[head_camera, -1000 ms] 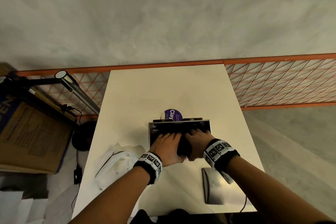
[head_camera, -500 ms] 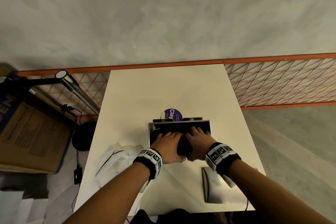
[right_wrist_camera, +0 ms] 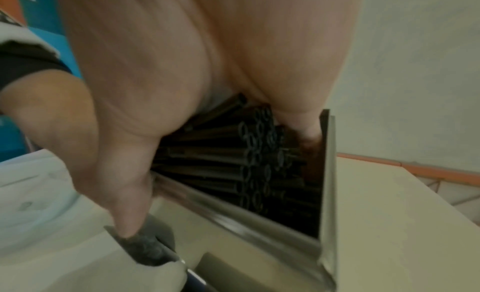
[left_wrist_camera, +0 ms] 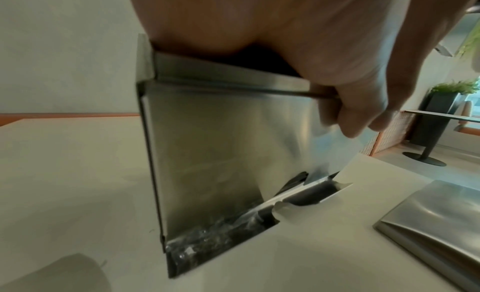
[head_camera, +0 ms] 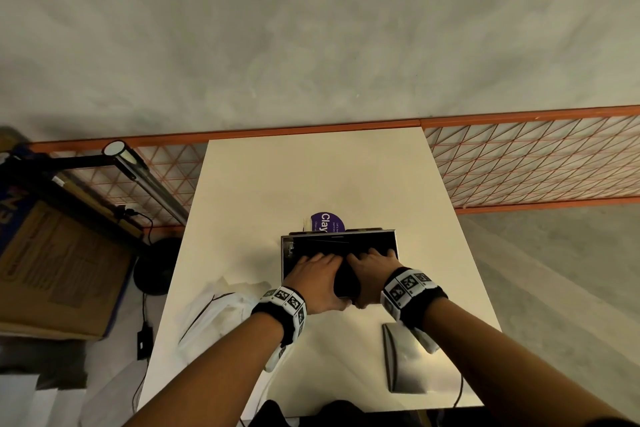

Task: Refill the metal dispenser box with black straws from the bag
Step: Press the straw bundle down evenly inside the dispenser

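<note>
left hand | fingers curled round bundle of smooth black tubular straws | right hand likewise | over open rectangular brushed-steel dispenser box | cream counter

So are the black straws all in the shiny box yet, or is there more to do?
Nearly. The open metal dispenser box already holds a pile of black straws. Both hands, left hand and right hand, reach into the box onto the straws. The white plastic bag lies crumpled beside it. The flat metal lid is off, lying on the cream table, so closing up remains.
</note>
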Tool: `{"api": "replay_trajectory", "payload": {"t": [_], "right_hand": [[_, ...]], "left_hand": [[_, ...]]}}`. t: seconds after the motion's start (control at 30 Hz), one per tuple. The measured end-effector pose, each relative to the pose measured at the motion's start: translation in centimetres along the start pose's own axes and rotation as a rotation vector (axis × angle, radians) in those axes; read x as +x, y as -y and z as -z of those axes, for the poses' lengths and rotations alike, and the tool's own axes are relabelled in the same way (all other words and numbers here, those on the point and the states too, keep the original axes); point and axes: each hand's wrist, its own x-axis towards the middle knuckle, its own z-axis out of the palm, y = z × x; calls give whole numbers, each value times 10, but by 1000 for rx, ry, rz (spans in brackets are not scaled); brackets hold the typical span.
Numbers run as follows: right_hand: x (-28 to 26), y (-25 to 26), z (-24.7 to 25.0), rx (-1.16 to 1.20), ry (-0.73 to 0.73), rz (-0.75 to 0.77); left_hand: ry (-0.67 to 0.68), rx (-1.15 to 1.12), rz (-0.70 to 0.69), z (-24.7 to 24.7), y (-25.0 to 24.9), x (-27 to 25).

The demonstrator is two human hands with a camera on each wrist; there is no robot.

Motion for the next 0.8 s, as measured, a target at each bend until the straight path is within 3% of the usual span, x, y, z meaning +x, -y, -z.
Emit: {"api": "replay_trajectory", "payload": {"t": [0.3, 0.67, 0.8], "right_hand": [[-2, -7, 4, -13, -35, 128], [-13, -3, -6, -42, -187, 138], [-13, -4, -6, -32, -178, 119]], "left_hand": [[-91, 82, -19, -7, -4, -9], [-206, 168, -47, -7, -4, -15], [-178, 142, -58, -4, -4, -12]]}}
